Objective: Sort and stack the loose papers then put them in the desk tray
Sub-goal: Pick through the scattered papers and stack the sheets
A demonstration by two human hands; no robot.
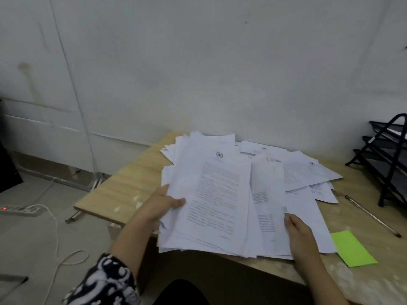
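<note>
A thick, uneven bundle of white printed papers [218, 194] lies fanned over the middle of the wooden desk [123, 186]. My left hand [163, 205] grips its left edge, thumb on top of the sheets. My right hand [297, 230] holds the lower right edge of the bundle, fingers curled on the paper. More loose sheets [306, 170] lie spread behind and to the right. The black wire desk tray [387, 155], with several tiers, stands at the desk's far right against the wall.
A green sticky note pad [352, 249] lies at the desk's near right. A pen [372, 215] lies diagonally between the papers and the tray. On the floor to the left are a power strip [19, 210] and a white cable [56, 238].
</note>
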